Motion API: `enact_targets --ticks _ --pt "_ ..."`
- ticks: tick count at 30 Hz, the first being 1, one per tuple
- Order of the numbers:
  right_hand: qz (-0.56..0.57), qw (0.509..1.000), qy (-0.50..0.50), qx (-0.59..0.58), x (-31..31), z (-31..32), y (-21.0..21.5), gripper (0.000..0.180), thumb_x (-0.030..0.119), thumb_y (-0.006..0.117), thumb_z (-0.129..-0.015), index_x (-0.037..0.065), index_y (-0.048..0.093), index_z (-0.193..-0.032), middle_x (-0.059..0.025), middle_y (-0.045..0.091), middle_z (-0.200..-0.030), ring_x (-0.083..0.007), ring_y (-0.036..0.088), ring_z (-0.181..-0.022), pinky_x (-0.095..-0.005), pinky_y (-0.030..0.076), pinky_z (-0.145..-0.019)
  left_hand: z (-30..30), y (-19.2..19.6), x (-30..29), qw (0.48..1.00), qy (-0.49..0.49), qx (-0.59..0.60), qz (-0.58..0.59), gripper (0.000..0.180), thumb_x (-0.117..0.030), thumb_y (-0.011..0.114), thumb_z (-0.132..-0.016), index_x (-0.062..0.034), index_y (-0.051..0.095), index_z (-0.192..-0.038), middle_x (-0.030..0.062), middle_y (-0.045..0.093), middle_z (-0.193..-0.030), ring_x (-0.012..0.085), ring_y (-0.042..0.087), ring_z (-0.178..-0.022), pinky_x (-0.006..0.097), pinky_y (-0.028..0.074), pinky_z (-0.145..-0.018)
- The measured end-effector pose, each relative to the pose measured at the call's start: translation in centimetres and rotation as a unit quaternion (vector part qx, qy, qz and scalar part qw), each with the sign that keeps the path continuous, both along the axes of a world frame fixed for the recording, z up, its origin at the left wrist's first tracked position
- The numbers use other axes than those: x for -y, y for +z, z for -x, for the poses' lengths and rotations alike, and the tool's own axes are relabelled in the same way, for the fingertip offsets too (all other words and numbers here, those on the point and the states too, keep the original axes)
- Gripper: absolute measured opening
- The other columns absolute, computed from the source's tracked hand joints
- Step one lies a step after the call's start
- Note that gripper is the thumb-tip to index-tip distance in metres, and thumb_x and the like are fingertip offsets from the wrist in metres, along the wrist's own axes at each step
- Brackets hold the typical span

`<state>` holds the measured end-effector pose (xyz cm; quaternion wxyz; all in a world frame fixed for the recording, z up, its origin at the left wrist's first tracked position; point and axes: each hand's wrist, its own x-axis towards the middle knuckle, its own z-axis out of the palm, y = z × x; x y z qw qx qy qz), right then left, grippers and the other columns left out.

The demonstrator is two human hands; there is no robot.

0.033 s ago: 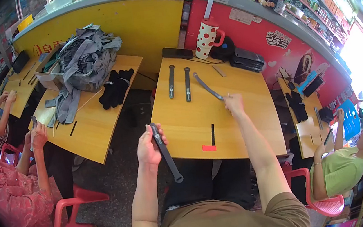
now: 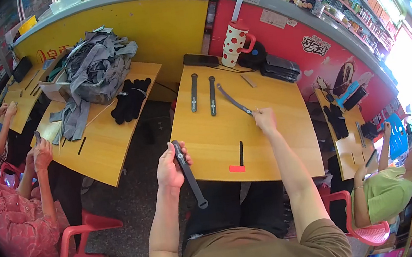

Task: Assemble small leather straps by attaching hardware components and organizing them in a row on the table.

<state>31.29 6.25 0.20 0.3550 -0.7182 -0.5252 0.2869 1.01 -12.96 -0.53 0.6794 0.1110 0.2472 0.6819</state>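
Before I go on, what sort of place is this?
Probably a shop corner used as a small workshop: stocked shelves, a heap of grey cloth, and people seated at wooden tables.

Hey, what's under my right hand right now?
A dark curved strap runs up to your right hand, with bare wooden table visible around. The strap's near tip, and whatever lies directly beneath your hand, are covered, so I can't see them.

Dark grey strap [image 2: 189, 175] — yellow-brown tabletop [image 2: 205, 141]; white tumbler [image 2: 232, 47] with red polka dots — black gloves [image 2: 130, 103], lime-green shirt [image 2: 391, 192].
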Motion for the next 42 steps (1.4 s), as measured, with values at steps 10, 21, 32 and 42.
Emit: enact_targets --ticks 10,21,32,42 --pt "-0.202 0.911 0.198 0.301 1.9 5.1 4.5 0.026 0.033 0.063 -0.086 0.008 0.068 -0.091 -0.0148 0.063 -0.079 -0.0335 0.063 -0.079 -0.0439 0.048 -0.068 -0.4 0.0 -0.6 0.998 0.019 -0.032 -0.044 0.028 -0.023 0.049 -0.1 0.0028 0.061 -0.099 0.0075 0.062 -0.082 0.0166 0.059 -0.068 0.03 0.053 -0.066" --pt "-0.113 0.915 0.234 0.31 -2.2 7.6 1.5 0.021 0.025 0.062 -0.085 0.006 0.065 -0.093 -0.0155 0.064 -0.092 -0.0352 0.062 -0.088 -0.0459 0.048 -0.074 -3.3 8.2 -11.1 0.49 0.021 -0.849 -0.195 0.018 -0.016 0.064 -0.084 -0.0024 0.063 -0.095 0.0174 0.065 -0.081 0.0353 0.064 -0.079 0.045 0.05 -0.068" --pt "-0.442 0.867 0.114 0.2 -3.4 5.3 1.6 0.006 0.008 0.062 -0.084 0.005 0.062 -0.09 -0.0147 0.062 -0.08 -0.034 0.062 -0.072 -0.0417 0.047 -0.06 -6.4 5.4 -19.1 0.343 -0.125 -0.928 -0.076 0.016 -0.008 0.054 -0.083 -0.0031 0.068 -0.089 0.0171 0.069 -0.09 0.0333 0.067 -0.091 0.043 0.053 -0.076" --pt "-0.292 0.937 0.083 -0.174 -3.7 6.8 6.4 0.014 0.003 0.064 -0.086 0.001 0.063 -0.1 -0.0009 0.055 -0.062 -0.0095 0.055 -0.06 -0.0263 0.041 -0.053 -6.9 6.6 -19.0 0.328 -0.143 -0.933 -0.047 0.017 -0.005 0.055 -0.083 -0.0024 0.07 -0.09 0.0163 0.07 -0.094 0.0319 0.068 -0.092 0.041 0.054 -0.077"
